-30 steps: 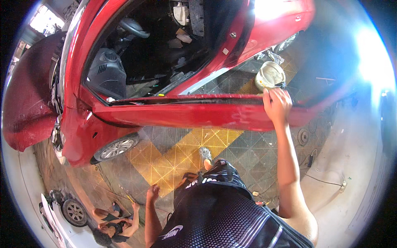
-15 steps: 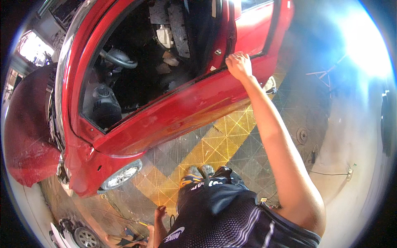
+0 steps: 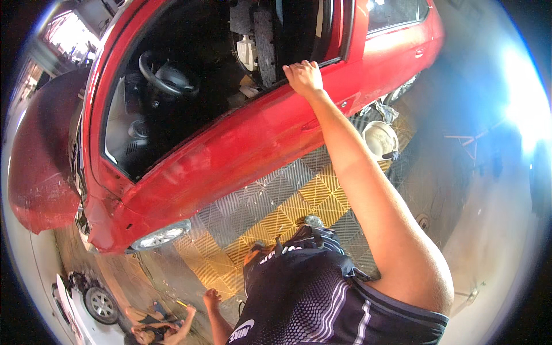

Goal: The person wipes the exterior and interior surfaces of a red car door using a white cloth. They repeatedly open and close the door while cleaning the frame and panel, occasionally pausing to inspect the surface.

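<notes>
A red car door [image 3: 230,146] with an open window frame lies nearly in line with the body of the red car [image 3: 391,49]. My right hand [image 3: 303,77] has its fingers hooked over the door's window sill, near the rear end, with the arm stretched out. Through the window a steering wheel [image 3: 169,77] and the dark cabin show. Low beside my body hangs my left hand [image 3: 212,298], its fingers loosely curled with nothing visible in them.
A white bucket [image 3: 379,141] stands on the yellow and grey floor tiles [image 3: 276,215] by the car's rear. The dark red hood [image 3: 46,161] is at far left. Another person [image 3: 158,328] is low on the floor, near a white car part and a wheel [image 3: 102,305].
The door has swung inward against the car, my right hand moving left and up with it. The rear door and bucket have come into fuller view. I have stepped nearer the car.
</notes>
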Tool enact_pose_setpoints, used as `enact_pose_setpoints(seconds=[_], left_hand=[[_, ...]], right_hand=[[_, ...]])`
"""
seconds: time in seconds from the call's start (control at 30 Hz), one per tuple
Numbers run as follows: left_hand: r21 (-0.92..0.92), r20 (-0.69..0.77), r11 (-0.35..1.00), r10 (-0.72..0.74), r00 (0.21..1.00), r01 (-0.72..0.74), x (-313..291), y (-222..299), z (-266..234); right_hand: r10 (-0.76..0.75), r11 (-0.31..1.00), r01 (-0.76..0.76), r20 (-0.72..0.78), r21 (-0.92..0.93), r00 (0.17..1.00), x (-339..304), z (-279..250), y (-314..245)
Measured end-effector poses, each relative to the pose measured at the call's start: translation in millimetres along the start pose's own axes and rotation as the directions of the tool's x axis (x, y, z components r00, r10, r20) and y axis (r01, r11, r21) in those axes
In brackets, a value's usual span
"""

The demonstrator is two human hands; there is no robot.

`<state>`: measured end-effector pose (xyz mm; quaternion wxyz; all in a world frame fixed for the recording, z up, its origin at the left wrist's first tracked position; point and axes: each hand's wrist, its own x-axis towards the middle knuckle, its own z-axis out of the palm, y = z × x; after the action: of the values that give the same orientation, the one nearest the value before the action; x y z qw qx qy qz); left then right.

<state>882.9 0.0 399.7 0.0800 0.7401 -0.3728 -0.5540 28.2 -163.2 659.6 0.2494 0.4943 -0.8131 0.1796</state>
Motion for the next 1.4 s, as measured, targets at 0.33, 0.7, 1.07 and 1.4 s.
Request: enact_pose_setpoints(seconds=[0.33, 0.7, 1.07, 1.4], left_hand=[[-0.023, 0.203, 0.989, -0.141, 0.969, 0.148, -149.7, -132.4, 218.9], [-0.195, -0.127, 0.981, -0.046, 0.991, 0.021, -212.0, -91.5, 302.4], [-0.362, -0.134, 0.922, -0.196, 0.971, 0.136, -272.0, -232.8, 385.0], [-0.43, -0.236, 0.868, -0.374, 0.897, 0.249, -319.4, -290.1, 449.9]], right_hand=[[-0.19, 0.981, 0.188, -0.036, -0.042, 0.981, 44.2, 33.4, -4.1], [-0.151, 0.989, 0.15, -0.075, -0.015, 0.986, 44.3, 36.2, 11.3], [-0.173, 0.984, 0.177, 0.103, -0.035, 0.98, 57.3, 44.8, 21.5], [-0.175, 0.981, 0.195, 0.385, -0.013, 0.906, 71.6, 51.9, 24.7]])
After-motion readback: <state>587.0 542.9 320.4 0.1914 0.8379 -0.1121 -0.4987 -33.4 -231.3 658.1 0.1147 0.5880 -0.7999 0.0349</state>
